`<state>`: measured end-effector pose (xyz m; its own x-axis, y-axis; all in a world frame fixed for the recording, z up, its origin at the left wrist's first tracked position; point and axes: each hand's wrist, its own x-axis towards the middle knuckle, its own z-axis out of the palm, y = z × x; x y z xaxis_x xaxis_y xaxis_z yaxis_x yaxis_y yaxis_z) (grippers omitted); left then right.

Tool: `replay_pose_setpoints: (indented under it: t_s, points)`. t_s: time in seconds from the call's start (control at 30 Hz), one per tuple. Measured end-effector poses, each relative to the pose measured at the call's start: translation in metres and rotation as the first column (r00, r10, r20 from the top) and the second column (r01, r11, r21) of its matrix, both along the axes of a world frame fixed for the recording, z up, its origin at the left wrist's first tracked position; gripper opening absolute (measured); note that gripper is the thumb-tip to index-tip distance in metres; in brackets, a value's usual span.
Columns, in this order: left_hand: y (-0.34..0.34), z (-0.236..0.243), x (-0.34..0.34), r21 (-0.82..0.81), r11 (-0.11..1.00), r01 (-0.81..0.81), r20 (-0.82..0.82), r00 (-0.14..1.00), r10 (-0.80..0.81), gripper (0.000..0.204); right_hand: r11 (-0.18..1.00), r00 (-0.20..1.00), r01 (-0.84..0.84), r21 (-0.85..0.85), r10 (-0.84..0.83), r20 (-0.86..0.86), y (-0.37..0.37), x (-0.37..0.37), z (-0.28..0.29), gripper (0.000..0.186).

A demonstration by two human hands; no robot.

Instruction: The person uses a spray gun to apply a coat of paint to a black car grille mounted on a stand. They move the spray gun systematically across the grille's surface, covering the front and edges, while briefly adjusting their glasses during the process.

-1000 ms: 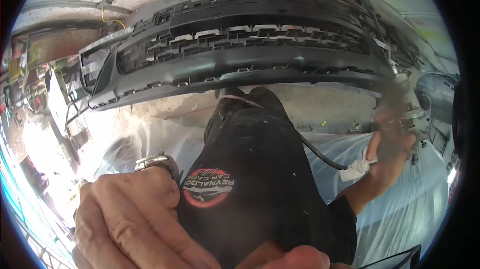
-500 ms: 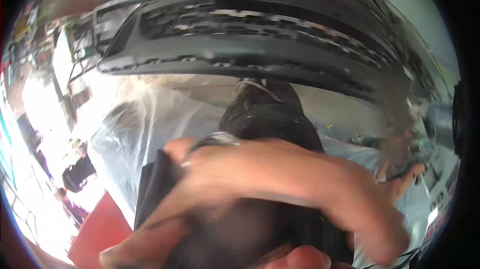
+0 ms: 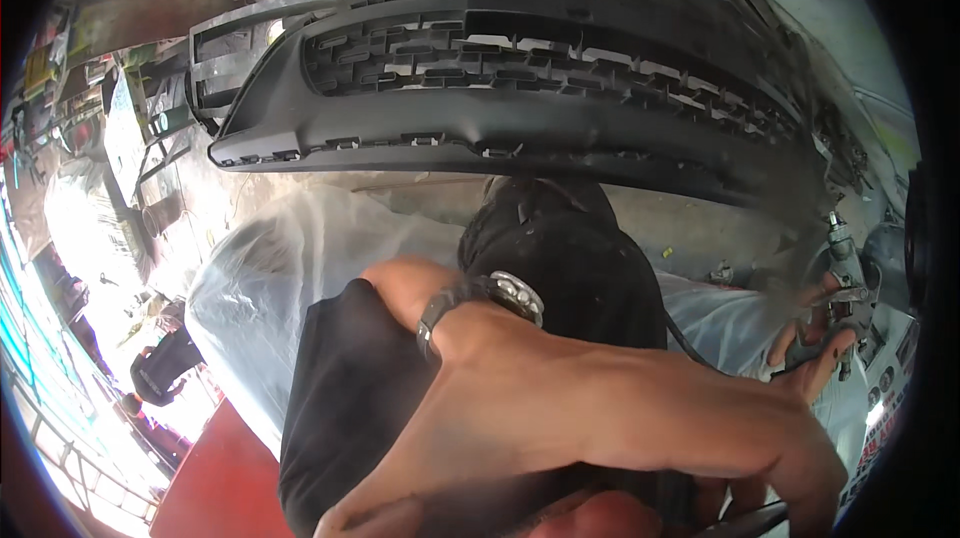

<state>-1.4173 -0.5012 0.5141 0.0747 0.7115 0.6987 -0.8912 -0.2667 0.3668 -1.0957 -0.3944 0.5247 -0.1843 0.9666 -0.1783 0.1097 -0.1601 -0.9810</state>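
Spray gun (image 3: 846, 278), metallic, is near the right end of the black bumper cover (image 3: 370, 120), the right hand's (image 3: 815, 358) fingers wrapped around it. Left hand (image 3: 610, 403), wearing a wristwatch (image 3: 515, 296), crosses this side of the bumper cover, thumb spread from bent fingers; I cannot tell whether their hidden tips grip anything. Translucent plastic sheeting (image 3: 265, 263) lies before the bumper cover's left half.

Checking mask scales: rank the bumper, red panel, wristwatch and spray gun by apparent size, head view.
1. Black bumper
2. Red panel
3. Wristwatch and spray gun: too alike to rank; fingers partly hide the gun.
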Motion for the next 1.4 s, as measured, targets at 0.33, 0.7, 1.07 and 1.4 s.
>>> replay_pose_setpoints:
  t_s: [0.33, 0.7, 1.07, 1.4]
  points:
    - [-0.006, -0.023, -0.015, -0.036, 0.995, 0.098, -0.048, 0.994, -0.099, 0.116, 0.985, 0.994, -0.105, -0.138, 0.105, -0.006, 0.028, -0.012, 0.011, 0.076]
    - [-0.135, -0.187, -0.078, -0.732, 0.568, -0.378, -0.682, 0.419, -0.6, 0.095, 0.982, 0.874, 0.14, -0.123, -0.065, 0.481, 0.05, -0.05, 0.02, 0.068]
    - [-0.195, -0.259, -0.049, -0.404, 0.781, -0.477, -0.861, -0.09, -0.501, 0.104, 0.969, 0.693, 0.205, -0.142, -0.041, 0.72, 0.064, -0.07, 0.028, 0.065]
    - [-0.179, -0.274, -0.075, -0.402, 0.86, -0.315, -0.898, -0.05, -0.438, 0.124, 0.878, 0.678, -0.093, -0.469, 0.401, 0.616, 0.045, -0.147, 0.043, 0.058]
